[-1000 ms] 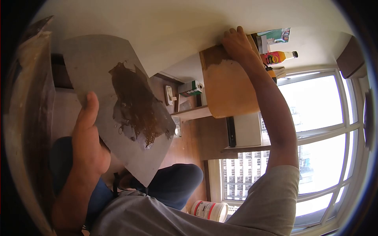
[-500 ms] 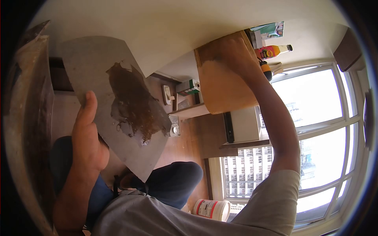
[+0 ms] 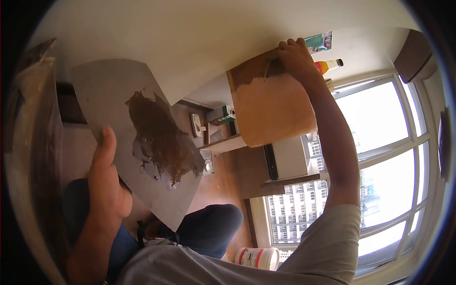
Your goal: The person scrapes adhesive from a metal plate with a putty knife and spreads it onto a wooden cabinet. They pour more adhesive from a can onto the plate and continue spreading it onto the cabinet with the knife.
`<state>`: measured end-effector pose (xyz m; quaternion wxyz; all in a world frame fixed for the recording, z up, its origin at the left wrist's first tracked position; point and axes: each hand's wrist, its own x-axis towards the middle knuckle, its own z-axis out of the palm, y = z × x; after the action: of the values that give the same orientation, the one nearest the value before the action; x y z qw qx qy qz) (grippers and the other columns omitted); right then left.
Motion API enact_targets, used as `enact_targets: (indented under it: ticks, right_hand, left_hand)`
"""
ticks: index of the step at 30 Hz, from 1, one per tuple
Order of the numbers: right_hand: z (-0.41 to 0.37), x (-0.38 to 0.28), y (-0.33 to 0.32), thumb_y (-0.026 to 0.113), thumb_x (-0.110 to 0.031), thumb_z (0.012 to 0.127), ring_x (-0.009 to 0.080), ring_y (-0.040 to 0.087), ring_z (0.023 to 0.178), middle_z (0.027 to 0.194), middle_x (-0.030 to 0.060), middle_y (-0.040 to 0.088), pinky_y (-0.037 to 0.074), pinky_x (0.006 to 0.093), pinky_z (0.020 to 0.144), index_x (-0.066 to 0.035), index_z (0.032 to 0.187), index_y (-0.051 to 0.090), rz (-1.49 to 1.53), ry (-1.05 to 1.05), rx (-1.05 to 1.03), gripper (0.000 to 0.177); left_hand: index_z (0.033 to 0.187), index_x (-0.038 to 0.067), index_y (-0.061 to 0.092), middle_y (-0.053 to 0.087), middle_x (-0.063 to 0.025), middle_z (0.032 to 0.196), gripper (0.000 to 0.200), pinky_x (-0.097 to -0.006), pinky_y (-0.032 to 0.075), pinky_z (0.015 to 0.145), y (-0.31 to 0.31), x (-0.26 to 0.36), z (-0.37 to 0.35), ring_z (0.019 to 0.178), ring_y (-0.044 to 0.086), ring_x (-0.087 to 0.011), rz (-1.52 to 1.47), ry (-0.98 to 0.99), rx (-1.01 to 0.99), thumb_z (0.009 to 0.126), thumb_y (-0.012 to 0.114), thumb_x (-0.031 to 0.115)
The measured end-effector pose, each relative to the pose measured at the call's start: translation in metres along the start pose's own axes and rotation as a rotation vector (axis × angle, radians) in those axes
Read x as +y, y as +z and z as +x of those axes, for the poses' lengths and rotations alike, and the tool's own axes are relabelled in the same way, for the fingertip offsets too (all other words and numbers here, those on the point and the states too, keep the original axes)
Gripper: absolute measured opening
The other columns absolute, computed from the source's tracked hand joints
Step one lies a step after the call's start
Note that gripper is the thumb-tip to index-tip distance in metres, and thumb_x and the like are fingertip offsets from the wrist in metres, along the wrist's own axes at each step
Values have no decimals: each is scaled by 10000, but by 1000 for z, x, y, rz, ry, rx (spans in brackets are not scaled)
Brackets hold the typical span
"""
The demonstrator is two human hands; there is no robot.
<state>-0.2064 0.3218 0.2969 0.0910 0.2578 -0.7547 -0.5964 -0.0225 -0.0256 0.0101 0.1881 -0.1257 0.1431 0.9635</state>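
Left hand (image 3: 111, 190) pinches thin grey sheet (image 3: 95, 90); glossy dark-brown paste (image 3: 154, 135) right of thumb | Right hand (image 3: 297, 59), fingers curled, at orange-brown panel (image 3: 275, 109); grip unclear

Right hand (image 3: 298, 61) back at panel's (image 3: 275, 111) edge

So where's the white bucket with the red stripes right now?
The white bucket is at the bottom of the head view, just right of the middle, between the bent knee and the grey sleeve.
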Motion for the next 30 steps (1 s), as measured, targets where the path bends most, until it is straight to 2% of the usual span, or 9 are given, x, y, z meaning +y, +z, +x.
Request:
enact_targets:
  ticks: [7,10,16,17,19,23,25,28,30]
  right_hand:
    - [20,-7,24,643,-123,846,200,611,1017,959,13,664,435,397,903,-151,812,751,-97,-82,-16,117]
    - [19,-25,30,636,-135,857,203,611,1027,965,14,667,445,406,887,-145,812,754,-134,10,-38,126]
    - [-1,-23,45,627,-140,867,213,606,1063,1003,16,676,452,413,877,-135,816,759,-134,-6,57,142]
    - [-1,-24,34,627,-140,867,213,606,1063,1003,16,676,452,413,877,-135,816,759,-136,-7,58,142]
    - [-11,-27,10,631,-99,843,231,591,1120,1104,48,658,463,424,898,-104,950,749,-74,-23,-145,160]
    - [-29,-34,-11,619,-81,842,241,582,1133,1108,51,654,455,412,917,-111,955,748,-14,-8,-64,174]
    - [-30,-31,-50,602,-57,845,251,577,1133,1098,60,656,441,405,928,-115,966,745,62,9,-266,197]
    - [-23,-22,-38,597,-46,843,250,580,1116,1094,65,659,429,401,923,-121,972,744,6,5,-84,210]
    - [-12,-19,2,611,-81,850,238,590,1082,1045,52,663,438,395,901,-136,939,750,-15,-25,-20,175]
  left_hand:
    - [1438,46,470,592,-81,1359,557,-417,447,1080,-6,-5,6,1249,573,-232,-65,-13,-39,1043,551,430]
    - [1441,48,468,594,-81,1357,555,-416,447,1080,-6,-5,6,1250,573,-233,-49,3,-23,1044,550,427]
    - [1433,62,461,583,-48,1329,539,-409,462,1040,0,-11,7,1216,572,-206,0,-4,10,1046,550,426]
    - [1435,61,459,582,-46,1326,541,-408,462,1038,1,-13,7,1211,573,-206,-4,-4,28,1045,552,424]
    - [1436,61,458,580,-45,1329,544,-408,456,1042,4,-13,5,1215,570,-206,12,-23,31,1045,553,426]
    - [1440,64,456,575,-43,1335,548,-411,444,1054,4,-12,4,1228,558,-207,19,-19,53,1044,552,430]
    - [1443,64,453,574,-43,1337,549,-411,442,1057,-1,-12,5,1233,555,-206,24,-13,55,1045,551,430]
    - [1447,64,449,572,-44,1342,552,-408,441,1060,-3,-9,4,1237,554,-205,35,-5,56,1046,548,431]
    - [1449,64,447,572,-45,1345,554,-406,442,1060,-2,-7,3,1236,556,-205,43,1,56,1047,547,431]
